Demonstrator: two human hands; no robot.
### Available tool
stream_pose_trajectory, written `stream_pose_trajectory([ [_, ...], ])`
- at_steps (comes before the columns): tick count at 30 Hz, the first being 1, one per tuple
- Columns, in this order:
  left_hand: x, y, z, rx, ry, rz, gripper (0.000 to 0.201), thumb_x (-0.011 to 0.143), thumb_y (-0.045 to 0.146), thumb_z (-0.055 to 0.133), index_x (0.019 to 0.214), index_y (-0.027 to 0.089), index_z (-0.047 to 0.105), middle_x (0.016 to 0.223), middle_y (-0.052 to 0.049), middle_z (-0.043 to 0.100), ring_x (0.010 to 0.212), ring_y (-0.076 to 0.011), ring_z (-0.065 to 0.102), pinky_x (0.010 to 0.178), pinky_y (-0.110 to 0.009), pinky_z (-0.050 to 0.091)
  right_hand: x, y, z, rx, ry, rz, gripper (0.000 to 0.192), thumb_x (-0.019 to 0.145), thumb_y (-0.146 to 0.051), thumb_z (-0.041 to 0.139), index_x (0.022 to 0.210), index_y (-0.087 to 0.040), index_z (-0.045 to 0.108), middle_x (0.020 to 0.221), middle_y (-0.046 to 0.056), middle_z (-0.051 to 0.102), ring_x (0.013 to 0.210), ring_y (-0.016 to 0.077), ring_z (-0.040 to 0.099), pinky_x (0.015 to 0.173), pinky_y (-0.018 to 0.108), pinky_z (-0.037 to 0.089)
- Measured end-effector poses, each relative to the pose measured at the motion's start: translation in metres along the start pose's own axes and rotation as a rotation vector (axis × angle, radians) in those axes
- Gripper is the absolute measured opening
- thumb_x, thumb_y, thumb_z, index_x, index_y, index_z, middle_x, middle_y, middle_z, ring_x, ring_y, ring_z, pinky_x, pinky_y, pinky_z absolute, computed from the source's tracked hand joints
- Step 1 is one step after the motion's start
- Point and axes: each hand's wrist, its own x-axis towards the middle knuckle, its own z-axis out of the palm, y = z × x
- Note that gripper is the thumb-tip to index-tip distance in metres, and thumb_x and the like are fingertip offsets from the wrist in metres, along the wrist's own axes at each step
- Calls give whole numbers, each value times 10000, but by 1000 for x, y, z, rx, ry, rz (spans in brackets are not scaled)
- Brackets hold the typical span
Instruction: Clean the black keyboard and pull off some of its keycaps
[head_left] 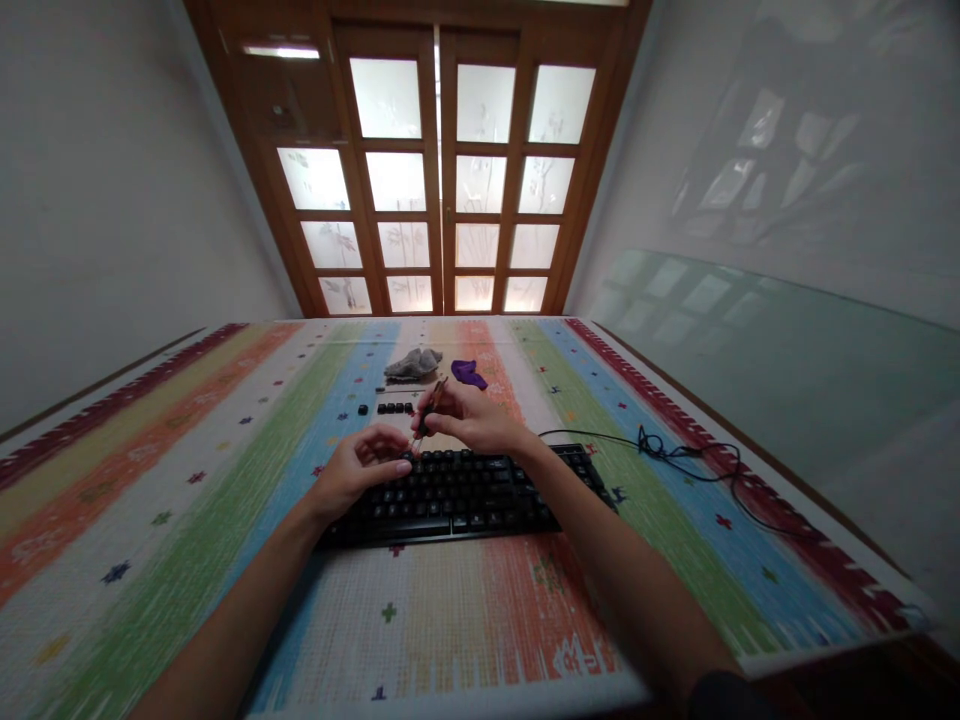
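Note:
A black keyboard (pixel 450 495) lies on the striped tablecloth in front of me. Over its back edge, my right hand (pixel 469 415) pinches the dark handle of a small tool that looks like a keycap puller (pixel 424 415). Thin wire-like prongs point down from it toward the top row of keys. My left hand (pixel 367 465) rests at the keyboard's upper left, its thumb and curled fingers apart, fingertips close to the prongs. Whether a small key sits at the prongs is too small to tell. Behind the keyboard are several loose black keycaps (pixel 394 408), with a single keycap (pixel 362 410) to their left.
Farther back lie a grey cloth (pixel 413 365), a purple cloth (pixel 469 374) and a thin dark stick-like item (pixel 400 390). The keyboard's cable (pixel 675 452) trails in loops to the right. Walls flank the tablecloth (pixel 247 460), and wooden glazed doors (pixel 442 180) stand beyond it.

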Motion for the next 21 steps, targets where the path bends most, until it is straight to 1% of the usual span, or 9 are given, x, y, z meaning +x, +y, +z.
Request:
stream_pose_trajectory([
  [2, 0, 2, 0, 39, 15, -13, 282, 685, 331, 846, 860, 177, 688, 919, -53, 768, 881, -200, 715, 872, -350, 554, 0, 0, 1, -1, 16, 12, 113, 900, -146, 590, 970, -190, 511, 913, 30, 665, 857, 147, 680, 834, 326, 562],
  [6, -1, 1, 1, 84, 39, -47, 299, 671, 364, 853, 857, 179, 711, 919, -60, 778, 870, -220, 723, 864, -374, 562, -1, 0, 2, -81, 50, 17, 146, 865, -161, 644, 936, -193, 520, 905, 28, 664, 863, 158, 680, 846, 340, 566],
  [12, 0, -1, 2, 149, 99, -51, 294, 638, 368, 868, 809, 190, 709, 840, -28, 773, 800, -206, 730, 813, -350, 584, -2, 2, -1, -174, 51, 9, 125, 875, -194, 637, 939, -192, 529, 870, 24, 664, 835, 170, 690, 823, 350, 564],
  [17, 0, 2, 3, 201, 67, -69, 311, 629, 367, 859, 830, 192, 699, 811, -22, 768, 785, -210, 736, 769, -340, 599, -2, 0, -1, -255, 7, 45, 128, 879, -192, 630, 944, -192, 519, 835, 17, 669, 811, 171, 681, 786, 337, 554],
  [19, 0, 4, 4, 231, 46, -54, 298, 644, 373, 843, 834, 191, 703, 824, -23, 769, 789, -206, 733, 770, -333, 597, -2, -1, -1, -297, 2, 43, 129, 876, -196, 634, 941, -189, 523, 858, 25, 671, 821, 172, 672, 776, 329, 545],
  [21, 0, 6, 5, 304, 17, -22, 275, 671, 384, 823, 837, 193, 714, 829, -26, 770, 791, -203, 728, 776, -329, 589, -3, -2, 0, -343, -3, 39, 125, 870, -187, 633, 938, -189, 528, 868, 25, 667, 828, 169, 659, 768, 317, 533],
])
